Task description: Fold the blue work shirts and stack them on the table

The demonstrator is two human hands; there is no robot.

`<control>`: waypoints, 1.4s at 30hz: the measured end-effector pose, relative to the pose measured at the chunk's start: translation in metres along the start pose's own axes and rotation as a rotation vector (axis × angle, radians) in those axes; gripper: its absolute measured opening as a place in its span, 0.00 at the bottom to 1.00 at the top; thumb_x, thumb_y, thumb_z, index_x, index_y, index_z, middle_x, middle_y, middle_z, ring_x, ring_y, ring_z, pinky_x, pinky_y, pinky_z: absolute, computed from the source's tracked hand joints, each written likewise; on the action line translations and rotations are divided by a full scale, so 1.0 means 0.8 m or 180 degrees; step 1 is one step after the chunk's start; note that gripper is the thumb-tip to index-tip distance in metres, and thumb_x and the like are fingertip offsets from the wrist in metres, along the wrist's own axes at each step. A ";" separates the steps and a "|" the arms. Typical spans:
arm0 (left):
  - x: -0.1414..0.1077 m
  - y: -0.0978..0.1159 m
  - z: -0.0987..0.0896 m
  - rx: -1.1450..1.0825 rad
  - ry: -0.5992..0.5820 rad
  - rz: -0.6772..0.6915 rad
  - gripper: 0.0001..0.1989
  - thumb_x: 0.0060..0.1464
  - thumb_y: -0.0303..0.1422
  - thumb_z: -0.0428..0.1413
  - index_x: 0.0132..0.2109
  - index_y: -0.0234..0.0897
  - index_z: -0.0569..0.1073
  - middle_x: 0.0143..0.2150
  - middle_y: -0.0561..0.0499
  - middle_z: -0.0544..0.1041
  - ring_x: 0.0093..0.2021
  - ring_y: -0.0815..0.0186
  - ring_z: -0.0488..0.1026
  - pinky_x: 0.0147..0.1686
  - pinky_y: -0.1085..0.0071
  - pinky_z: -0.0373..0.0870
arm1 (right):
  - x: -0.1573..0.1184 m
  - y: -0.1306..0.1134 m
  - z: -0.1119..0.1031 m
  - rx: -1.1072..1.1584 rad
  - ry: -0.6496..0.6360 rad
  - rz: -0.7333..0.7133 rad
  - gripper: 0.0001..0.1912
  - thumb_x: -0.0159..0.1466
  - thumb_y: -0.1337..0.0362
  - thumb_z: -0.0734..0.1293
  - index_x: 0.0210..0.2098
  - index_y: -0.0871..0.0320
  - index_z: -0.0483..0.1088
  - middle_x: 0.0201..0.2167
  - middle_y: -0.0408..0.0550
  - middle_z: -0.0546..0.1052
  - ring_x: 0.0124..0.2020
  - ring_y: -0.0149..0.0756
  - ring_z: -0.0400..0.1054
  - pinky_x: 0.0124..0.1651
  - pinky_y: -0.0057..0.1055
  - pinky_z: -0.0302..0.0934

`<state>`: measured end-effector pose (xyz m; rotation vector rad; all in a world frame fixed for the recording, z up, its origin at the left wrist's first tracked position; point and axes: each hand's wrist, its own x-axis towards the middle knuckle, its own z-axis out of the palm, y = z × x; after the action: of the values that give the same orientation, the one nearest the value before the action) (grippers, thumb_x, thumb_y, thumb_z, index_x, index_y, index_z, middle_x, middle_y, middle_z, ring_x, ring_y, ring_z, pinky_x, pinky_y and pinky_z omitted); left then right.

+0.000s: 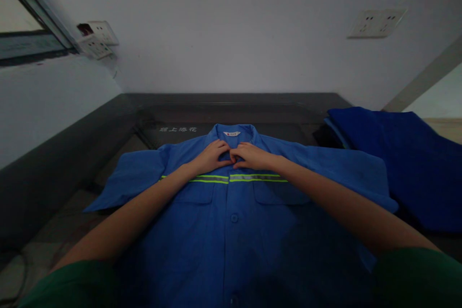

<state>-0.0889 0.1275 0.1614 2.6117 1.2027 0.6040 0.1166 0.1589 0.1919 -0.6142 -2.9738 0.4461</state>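
A blue work shirt [202,231] with short sleeves lies face up and spread out, its collar away from me. Yellow-and-grey reflective strips cross the chest above two flap pockets, and a button [234,218] shows on the front placket. My left hand [214,155] and my right hand [248,155] meet at the upper placket, just under the open collar. Both pinch the shirt's front edges there with bent fingers. Whatever button lies between the fingertips is hidden. A white label [231,134] shows inside the collar.
Folded darker blue garments [404,163] are piled at the right, touching the shirt's sleeve side. Behind the shirt runs a dark raised edge [231,98] against the wall. Sockets [377,23] are on the wall, and a cable [23,269] hangs at the lower left.
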 end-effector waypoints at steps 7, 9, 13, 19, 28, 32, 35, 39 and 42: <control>-0.025 0.042 -0.018 -0.0109 0.0290 -0.0315 0.10 0.59 0.29 0.51 0.47 0.38 0.71 0.48 0.45 0.73 0.52 0.59 0.68 0.54 0.58 0.65 | -0.011 0.015 0.000 0.0056 0.0671 -0.0049 0.10 0.63 0.59 0.68 0.39 0.59 0.72 0.39 0.50 0.75 0.45 0.40 0.65 0.52 0.38 0.55; -0.028 0.065 -0.015 -0.0124 0.0269 -0.0380 0.11 0.60 0.30 0.51 0.49 0.38 0.71 0.50 0.45 0.73 0.53 0.59 0.68 0.55 0.59 0.65 | -0.015 0.037 -0.008 0.0270 0.1152 0.0130 0.08 0.66 0.63 0.65 0.42 0.59 0.72 0.43 0.50 0.75 0.48 0.39 0.65 0.54 0.37 0.55; -0.020 0.088 0.007 0.0031 0.0074 -0.0460 0.19 0.63 0.35 0.49 0.59 0.37 0.66 0.61 0.42 0.68 0.62 0.58 0.63 0.62 0.56 0.58 | -0.028 0.092 -0.022 0.0240 0.1779 0.1232 0.11 0.66 0.70 0.60 0.44 0.61 0.73 0.44 0.53 0.75 0.48 0.38 0.66 0.54 0.33 0.56; -0.001 0.068 0.042 0.0529 -0.0238 -0.0683 0.24 0.65 0.38 0.43 0.64 0.35 0.61 0.68 0.42 0.58 0.68 0.55 0.52 0.65 0.50 0.49 | -0.050 0.120 -0.003 -0.0439 0.1217 0.2140 0.12 0.65 0.59 0.65 0.43 0.61 0.72 0.44 0.55 0.73 0.48 0.42 0.67 0.49 0.34 0.59; -0.003 0.054 0.044 0.0635 -0.0327 -0.0722 0.26 0.66 0.41 0.39 0.68 0.41 0.54 0.69 0.45 0.55 0.70 0.58 0.49 0.66 0.50 0.46 | -0.046 0.120 -0.005 -0.0554 0.0984 0.2610 0.19 0.70 0.54 0.55 0.42 0.56 0.72 0.40 0.55 0.78 0.41 0.43 0.72 0.40 0.33 0.61; 0.001 0.052 0.041 0.0489 -0.0383 -0.0815 0.26 0.66 0.41 0.40 0.67 0.41 0.56 0.69 0.44 0.55 0.70 0.56 0.48 0.65 0.48 0.46 | -0.042 0.121 -0.010 -0.0518 0.0942 0.2637 0.17 0.69 0.54 0.57 0.43 0.55 0.73 0.41 0.55 0.78 0.42 0.42 0.72 0.41 0.33 0.62; 0.002 0.037 0.021 -0.0261 -0.0166 -0.0866 0.24 0.65 0.40 0.41 0.65 0.40 0.60 0.66 0.44 0.62 0.66 0.58 0.58 0.63 0.52 0.54 | -0.041 0.117 -0.013 -0.0453 0.0940 0.2553 0.14 0.68 0.57 0.59 0.44 0.56 0.73 0.41 0.54 0.78 0.43 0.42 0.72 0.42 0.34 0.62; -0.011 -0.019 -0.022 -0.0667 0.1097 -0.1321 0.20 0.62 0.32 0.42 0.58 0.36 0.68 0.56 0.44 0.73 0.55 0.61 0.70 0.57 0.60 0.64 | -0.038 0.112 -0.018 -0.0370 0.1032 0.2365 0.12 0.67 0.62 0.61 0.47 0.57 0.72 0.46 0.53 0.76 0.46 0.39 0.70 0.46 0.31 0.62; -0.025 -0.068 -0.041 0.0012 0.1281 -0.1831 0.17 0.55 0.27 0.47 0.49 0.35 0.73 0.49 0.43 0.76 0.51 0.58 0.71 0.56 0.58 0.64 | -0.033 0.110 -0.015 -0.0338 0.1106 0.2366 0.11 0.66 0.64 0.63 0.46 0.58 0.74 0.45 0.53 0.76 0.46 0.38 0.70 0.47 0.31 0.61</control>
<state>-0.1521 0.1482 0.1660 2.0311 1.9603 1.0131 0.1757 0.2287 0.1770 -1.6211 -2.3652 0.1810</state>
